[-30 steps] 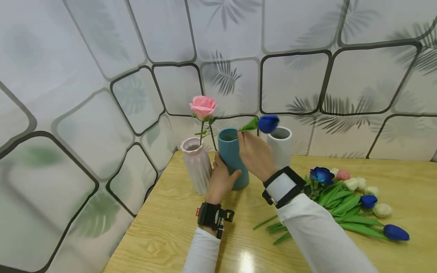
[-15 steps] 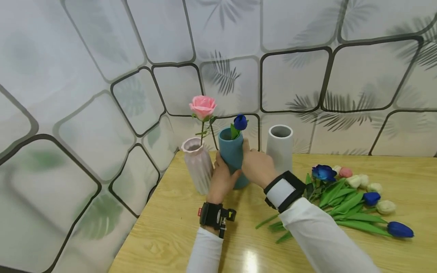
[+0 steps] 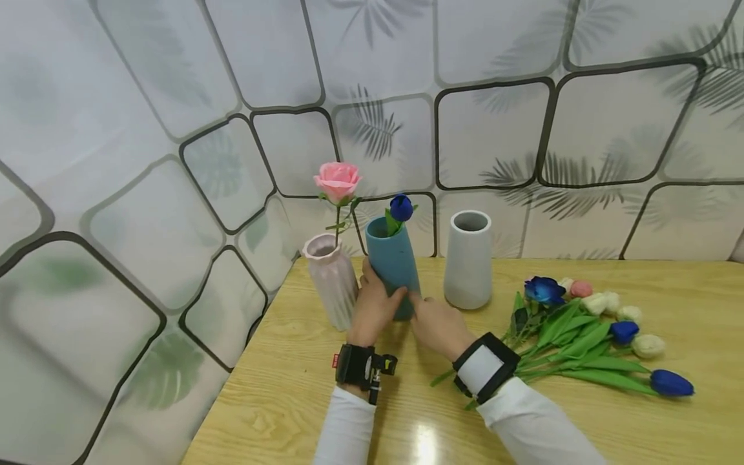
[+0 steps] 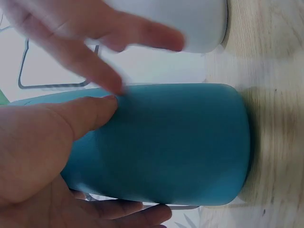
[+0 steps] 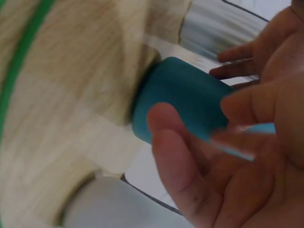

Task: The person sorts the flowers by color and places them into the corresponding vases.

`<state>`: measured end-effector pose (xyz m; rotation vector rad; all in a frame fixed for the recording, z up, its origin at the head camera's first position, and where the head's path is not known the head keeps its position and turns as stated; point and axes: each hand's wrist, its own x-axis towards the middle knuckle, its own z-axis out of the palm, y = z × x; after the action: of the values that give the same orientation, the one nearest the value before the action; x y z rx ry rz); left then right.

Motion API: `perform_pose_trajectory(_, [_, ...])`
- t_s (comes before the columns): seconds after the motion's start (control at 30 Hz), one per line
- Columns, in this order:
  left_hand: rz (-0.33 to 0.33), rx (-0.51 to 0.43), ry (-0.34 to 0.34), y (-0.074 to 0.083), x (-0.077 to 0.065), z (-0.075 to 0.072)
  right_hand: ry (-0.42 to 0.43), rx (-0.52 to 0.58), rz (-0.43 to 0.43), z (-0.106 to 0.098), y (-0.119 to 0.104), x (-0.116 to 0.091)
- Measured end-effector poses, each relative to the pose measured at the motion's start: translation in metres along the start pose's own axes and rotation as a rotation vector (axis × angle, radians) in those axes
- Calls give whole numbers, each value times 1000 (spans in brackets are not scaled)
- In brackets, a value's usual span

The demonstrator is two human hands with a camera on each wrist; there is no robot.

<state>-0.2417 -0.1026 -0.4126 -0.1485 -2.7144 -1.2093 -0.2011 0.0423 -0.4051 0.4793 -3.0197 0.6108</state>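
My left grip (image 3: 372,310) holds the teal vase (image 3: 392,265), a blue tulip (image 3: 401,207) standing in its mouth

The teal vase stands on the wooden surface (image 3: 279,400), and I have my left thumb across its front and my fingers curved along its left side, spread to its girth. My right grip (image 3: 438,326) is slack and holds nothing, fingers loosely bent; its fingertips are blurred just beside the vase's right side, near my left thumb, and I cannot tell whether they touch it. Green leaves rise with the tulip out of the rim.

Just left of my left grip is the pale pink vase (image 3: 332,284), ruffled at the lip, with a pink rose (image 3: 338,183) in it. The white vase (image 3: 468,271) stands apart, to the right of the teal one. Farther right, flowers lie in a loose heap: a blue rose (image 3: 544,290), more blue tulips (image 3: 671,383), white tulips (image 3: 648,346) and a pink bloom (image 3: 580,289), their green stems pointing toward my right sleeve (image 3: 537,423)
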Motion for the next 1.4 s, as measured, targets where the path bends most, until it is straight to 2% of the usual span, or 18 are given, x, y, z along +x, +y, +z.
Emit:
perform_pose_trajectory(0.13, [-20,20,-20,2,-1,-3,-22,-9,-40,4,5,-8])
perform_pose_trajectory(0.23, [-40,38,-57,4,-3,-6,-33,-12,-34,7,12,-20])
perform_pose_trajectory(0.4, [-77,100,-131,7,-8,-12,-61,33,40,10,30,-45])
perform_pose_trajectory(0.53, [-81,154,-164,10,-13,-16,-85,82,113,11,46,-61])
perform_pose_trajectory(0.7, [-90,221,-206,16,-16,-23,-93,105,155,9,54,-65])
perform_pose_trajectory(0.9, [-135,284,-300,22,-16,-23,-80,-1,169,6,59,-64])
perform_pose_trajectory(1.07, [-137,295,-302,22,-17,-26,-47,-41,134,10,62,-64])
perform_pose_trajectory(1.17, [-140,291,-305,22,-17,-26,-7,-38,75,14,66,-65])
perform_pose_trajectory(1.3, [-147,288,-315,23,-17,-27,17,27,7,18,71,-64])
perform_pose_trajectory(1.4, [-147,280,-316,22,-17,-28,23,136,9,17,72,-64])
